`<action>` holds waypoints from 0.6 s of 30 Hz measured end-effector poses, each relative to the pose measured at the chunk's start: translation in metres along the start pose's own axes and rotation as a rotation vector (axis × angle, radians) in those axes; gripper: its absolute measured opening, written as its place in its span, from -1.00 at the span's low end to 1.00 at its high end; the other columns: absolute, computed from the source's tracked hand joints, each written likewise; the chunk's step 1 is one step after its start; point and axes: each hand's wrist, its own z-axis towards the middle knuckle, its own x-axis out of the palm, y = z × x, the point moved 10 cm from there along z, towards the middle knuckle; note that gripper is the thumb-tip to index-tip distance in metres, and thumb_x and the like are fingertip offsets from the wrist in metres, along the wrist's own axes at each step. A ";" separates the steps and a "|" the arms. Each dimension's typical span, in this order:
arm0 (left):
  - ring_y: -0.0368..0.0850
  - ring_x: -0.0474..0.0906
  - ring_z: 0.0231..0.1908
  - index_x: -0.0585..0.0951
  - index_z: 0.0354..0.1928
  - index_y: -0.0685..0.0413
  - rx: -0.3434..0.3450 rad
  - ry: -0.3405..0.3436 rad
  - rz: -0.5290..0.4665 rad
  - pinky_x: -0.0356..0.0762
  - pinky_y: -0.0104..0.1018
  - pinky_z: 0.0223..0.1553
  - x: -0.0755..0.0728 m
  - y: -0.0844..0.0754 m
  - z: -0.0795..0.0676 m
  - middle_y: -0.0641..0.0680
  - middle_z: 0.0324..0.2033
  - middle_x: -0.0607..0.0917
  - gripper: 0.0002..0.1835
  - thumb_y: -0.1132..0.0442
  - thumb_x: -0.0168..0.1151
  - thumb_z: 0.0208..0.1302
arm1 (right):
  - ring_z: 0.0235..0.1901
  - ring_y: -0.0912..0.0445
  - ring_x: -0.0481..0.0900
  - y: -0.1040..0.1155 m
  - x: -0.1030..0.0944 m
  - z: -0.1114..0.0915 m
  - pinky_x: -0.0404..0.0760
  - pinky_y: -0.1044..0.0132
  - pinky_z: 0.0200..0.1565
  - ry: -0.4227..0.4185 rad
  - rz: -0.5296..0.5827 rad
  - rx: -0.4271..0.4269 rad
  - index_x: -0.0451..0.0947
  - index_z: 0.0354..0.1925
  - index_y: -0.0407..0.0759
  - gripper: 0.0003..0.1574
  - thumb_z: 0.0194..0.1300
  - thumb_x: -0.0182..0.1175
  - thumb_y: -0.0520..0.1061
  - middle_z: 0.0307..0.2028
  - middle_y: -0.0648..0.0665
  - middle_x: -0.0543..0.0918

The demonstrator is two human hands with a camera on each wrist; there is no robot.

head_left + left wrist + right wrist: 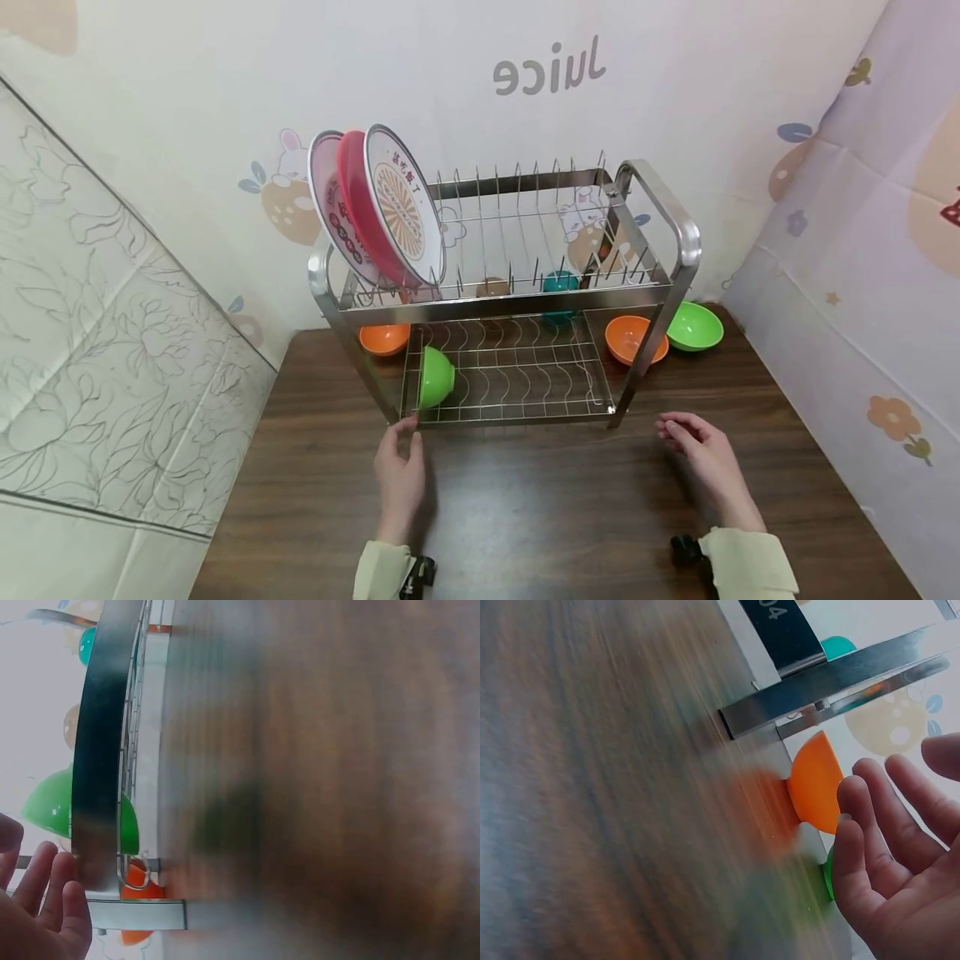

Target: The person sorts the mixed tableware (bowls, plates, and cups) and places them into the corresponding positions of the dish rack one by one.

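A green bowl point(437, 377) stands on its side in the left end of the lower shelf of a metal dish rack point(510, 304). My left hand point(401, 477) is at the rack's front left corner, fingertips just below that bowl; in the left wrist view its fingers point(54, 889) are loosely bent and hold nothing. My right hand point(705, 461) hovers over the table, in front of the rack's right leg, with nothing in it. Beyond its loosely curled fingers point(889, 817), the right wrist view shows an orange bowl point(816, 784).
Three plates, one a red plate point(363, 217), lean upright at the left of the top tier. Behind the rack are a teal bowl point(561, 287) and a brown bowl point(492, 288). Another orange bowl point(384, 339) sits left, a green bowl point(695, 327) right, on the wooden table point(540, 517).
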 end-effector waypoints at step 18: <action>0.26 0.64 -0.28 0.56 -0.09 0.31 -0.112 0.356 -0.146 0.58 -0.25 -0.29 0.054 0.016 -0.037 0.33 -0.23 0.70 -0.88 0.48 0.14 0.38 | -0.09 -0.24 0.61 0.043 -0.006 0.058 0.54 -0.19 -0.09 -0.015 -0.516 -0.271 0.60 0.02 -0.28 -0.68 0.48 0.12 -0.09 -0.07 -0.33 0.66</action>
